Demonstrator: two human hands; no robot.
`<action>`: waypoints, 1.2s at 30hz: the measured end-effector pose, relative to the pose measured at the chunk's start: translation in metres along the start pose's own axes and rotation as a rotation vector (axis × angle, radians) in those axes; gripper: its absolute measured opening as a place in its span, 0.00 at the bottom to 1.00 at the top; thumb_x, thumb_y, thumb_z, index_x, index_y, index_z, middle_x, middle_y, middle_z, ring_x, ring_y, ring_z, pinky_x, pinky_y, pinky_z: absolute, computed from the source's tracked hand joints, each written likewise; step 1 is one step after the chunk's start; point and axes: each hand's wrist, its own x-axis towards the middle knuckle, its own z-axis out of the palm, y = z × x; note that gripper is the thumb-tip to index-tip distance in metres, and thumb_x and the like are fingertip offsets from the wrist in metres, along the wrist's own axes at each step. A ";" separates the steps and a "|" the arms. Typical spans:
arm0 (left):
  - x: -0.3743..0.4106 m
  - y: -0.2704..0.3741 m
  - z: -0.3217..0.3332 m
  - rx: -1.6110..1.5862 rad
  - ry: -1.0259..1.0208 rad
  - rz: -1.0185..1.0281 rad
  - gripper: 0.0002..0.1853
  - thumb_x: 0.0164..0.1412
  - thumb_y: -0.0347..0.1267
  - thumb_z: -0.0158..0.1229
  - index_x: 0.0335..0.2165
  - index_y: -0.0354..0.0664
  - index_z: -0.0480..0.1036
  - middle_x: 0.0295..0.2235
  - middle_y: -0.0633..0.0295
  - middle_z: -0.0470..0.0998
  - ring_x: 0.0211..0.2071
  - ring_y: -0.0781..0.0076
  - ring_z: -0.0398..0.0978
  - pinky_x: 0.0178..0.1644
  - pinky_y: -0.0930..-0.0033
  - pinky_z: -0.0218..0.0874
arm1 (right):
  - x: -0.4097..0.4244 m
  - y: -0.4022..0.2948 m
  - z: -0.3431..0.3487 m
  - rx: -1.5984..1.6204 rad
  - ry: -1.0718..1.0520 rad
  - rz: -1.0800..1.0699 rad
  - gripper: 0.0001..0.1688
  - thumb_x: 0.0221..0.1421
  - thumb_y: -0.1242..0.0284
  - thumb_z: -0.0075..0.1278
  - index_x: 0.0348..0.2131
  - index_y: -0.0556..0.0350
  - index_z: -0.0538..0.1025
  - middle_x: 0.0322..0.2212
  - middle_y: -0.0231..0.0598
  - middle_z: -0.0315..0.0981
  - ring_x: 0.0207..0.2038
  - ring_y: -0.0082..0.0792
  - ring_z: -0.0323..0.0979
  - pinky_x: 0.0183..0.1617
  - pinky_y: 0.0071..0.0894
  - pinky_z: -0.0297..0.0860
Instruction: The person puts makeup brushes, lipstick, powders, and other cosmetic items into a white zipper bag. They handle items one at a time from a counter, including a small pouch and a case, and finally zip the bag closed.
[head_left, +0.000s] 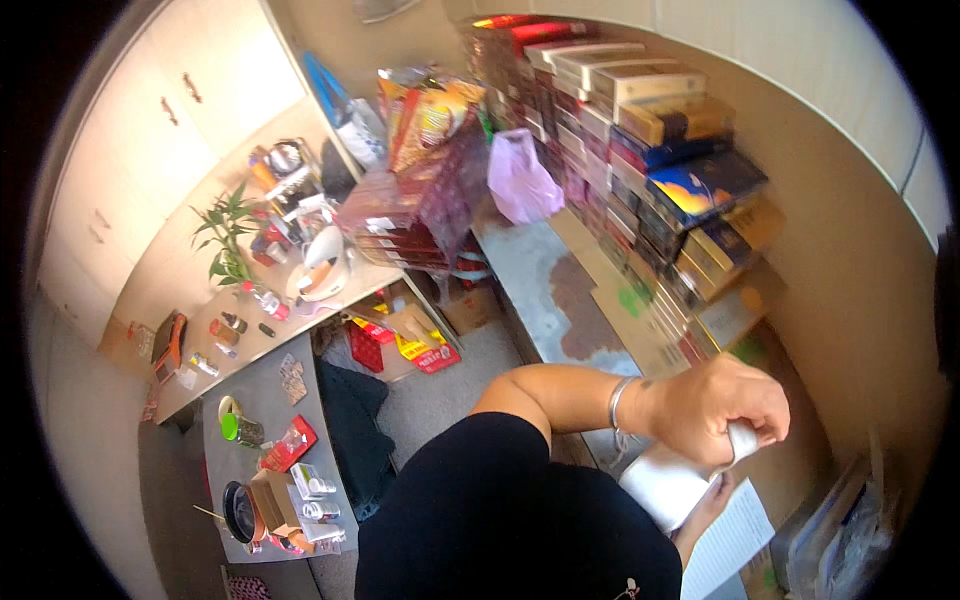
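My left hand (720, 409), with a silver bangle (616, 405) on its wrist, is raised over an open notebook at the lower right. Its fingers pinch a curled white piece (743, 442), which looks like the edge of a page; blur hides how it joins the rest. Below it, my right hand (709, 510) is partly hidden by the black shirt and the paper, its fingers against the white sheets (666, 487). A ruled page (729, 534) with handwriting slants away beneath that hand. Whether the right fingers grip the paper is unclear.
Stacked boxes (637, 172) line a worn bench (525, 277), beside a purple plastic bag (521, 176). Leftward, a grey table (262, 442) holds a green-lidded jar (241, 429), a black pot (241, 511) and white bottles (321, 511). A plant (229, 232) stands on the counter (360, 292).
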 end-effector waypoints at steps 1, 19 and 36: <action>-0.004 0.004 -0.006 0.003 -0.040 -0.081 0.12 0.41 0.21 0.57 0.29 0.40 0.69 0.24 0.63 0.73 0.25 0.68 0.72 0.27 0.74 0.63 | -0.011 -0.040 0.022 0.012 -0.050 -0.167 0.28 0.55 0.63 0.41 0.49 0.66 0.61 0.50 0.49 0.56 0.53 0.39 0.56 0.56 0.36 0.53; -0.122 0.133 -0.323 -0.557 0.655 -0.297 0.19 0.46 0.19 0.56 0.39 0.42 0.64 0.21 0.71 0.61 0.22 0.85 0.63 0.21 0.83 0.54 | -0.041 -0.206 0.475 0.546 -1.570 -0.358 0.61 0.23 0.52 0.68 0.53 0.61 0.59 0.51 0.38 0.58 0.53 0.34 0.57 0.57 0.35 0.51; -0.137 0.219 -0.599 -0.342 0.964 0.262 0.07 0.54 0.19 0.44 0.26 0.40 0.67 0.15 0.68 0.58 0.13 0.83 0.48 0.14 0.81 0.39 | -0.149 -0.135 0.689 1.066 -1.697 0.798 0.64 0.31 0.40 0.56 0.57 0.59 0.49 0.54 0.47 0.53 0.57 0.40 0.52 0.59 0.42 0.50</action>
